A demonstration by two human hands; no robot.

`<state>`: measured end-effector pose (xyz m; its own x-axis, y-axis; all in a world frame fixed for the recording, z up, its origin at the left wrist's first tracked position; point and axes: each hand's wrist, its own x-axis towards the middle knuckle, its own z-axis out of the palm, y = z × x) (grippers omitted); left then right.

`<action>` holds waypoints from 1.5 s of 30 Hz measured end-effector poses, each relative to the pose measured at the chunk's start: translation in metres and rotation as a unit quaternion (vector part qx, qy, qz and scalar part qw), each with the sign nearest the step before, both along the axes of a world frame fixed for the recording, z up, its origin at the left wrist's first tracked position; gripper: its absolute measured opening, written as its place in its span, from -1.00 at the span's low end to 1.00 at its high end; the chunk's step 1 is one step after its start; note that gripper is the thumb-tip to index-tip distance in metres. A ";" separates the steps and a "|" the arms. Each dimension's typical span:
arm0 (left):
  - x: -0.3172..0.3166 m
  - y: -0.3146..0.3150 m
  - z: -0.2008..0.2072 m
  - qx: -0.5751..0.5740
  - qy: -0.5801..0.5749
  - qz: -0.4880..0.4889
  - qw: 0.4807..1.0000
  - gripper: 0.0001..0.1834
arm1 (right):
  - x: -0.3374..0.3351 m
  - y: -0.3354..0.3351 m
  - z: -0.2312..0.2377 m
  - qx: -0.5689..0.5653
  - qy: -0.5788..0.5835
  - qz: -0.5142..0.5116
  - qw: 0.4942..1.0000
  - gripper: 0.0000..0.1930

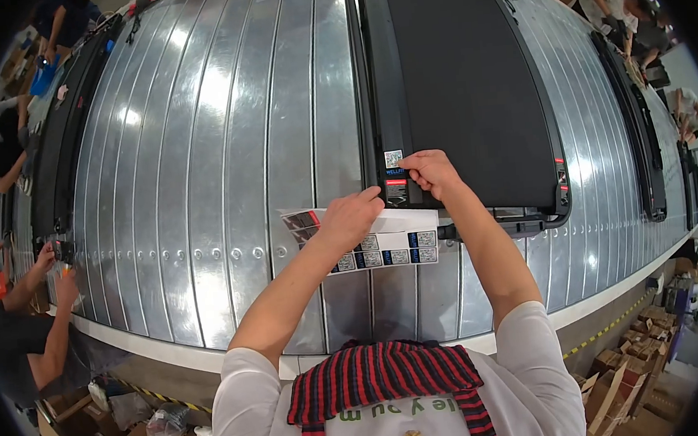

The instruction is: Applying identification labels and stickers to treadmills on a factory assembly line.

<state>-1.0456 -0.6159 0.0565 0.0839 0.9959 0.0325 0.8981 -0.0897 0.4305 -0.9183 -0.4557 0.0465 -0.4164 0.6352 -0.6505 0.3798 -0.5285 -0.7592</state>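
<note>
A long flat black machine with a wide belt, like a treadmill deck (470, 85), lies in front of me, its near end toward me. On its left side rail is a square black-and-white code sticker (393, 157), with a red-and-black label (396, 191) just below. My right hand (434, 172) is closed in a pinch at the sticker's right edge. Across a white sheet of code stickers (405, 256) lies my left hand (355, 217), fingers curled and the tips by the rail's left edge. The sheet sits at the machine's near end; my left hand covers part of it.
The ribbed metal bench (222, 162) spreads around the machine. More black machines lie to the left (72, 133) and right (633, 130). Co-workers stand along the bench sides; one person's hands (54, 270) work at the left machine. Cardboard boxes (624, 385) sit below at right.
</note>
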 end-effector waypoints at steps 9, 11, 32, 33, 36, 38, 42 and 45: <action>-0.003 0.001 0.006 0.002 0.007 -0.005 1.000 -0.91 | -0.001 -0.005 0.002 0.018 0.011 -0.023 1.000 -0.89; -0.003 0.003 0.009 -0.001 0.006 -0.010 1.000 -0.91 | -0.001 -0.005 0.003 0.023 0.008 -0.025 0.999 -0.89; -0.011 0.007 0.002 0.015 -0.018 -0.030 0.999 -0.94 | -0.002 -0.009 0.002 0.040 0.004 -0.034 0.999 -0.91; -0.012 0.008 0.002 0.027 -0.025 -0.036 0.999 -0.94 | -0.002 -0.009 0.002 0.040 0.004 -0.035 0.999 -0.91; -0.014 0.012 0.000 0.044 -0.037 -0.046 0.997 -0.92 | -0.003 -0.011 0.004 0.054 -0.001 -0.033 0.998 -0.91; -0.014 0.016 -0.001 0.045 -0.036 -0.056 0.997 -0.91 | -0.003 -0.012 0.005 0.059 0.001 -0.035 0.998 -0.91; -0.015 0.023 -0.003 0.023 -0.013 -0.074 0.997 -0.88 | -0.004 -0.014 0.005 0.065 0.002 -0.037 0.997 -0.91; -0.015 0.024 -0.004 0.014 -0.005 -0.078 0.997 -0.87 | -0.004 -0.015 0.002 0.067 0.004 -0.045 0.997 -0.91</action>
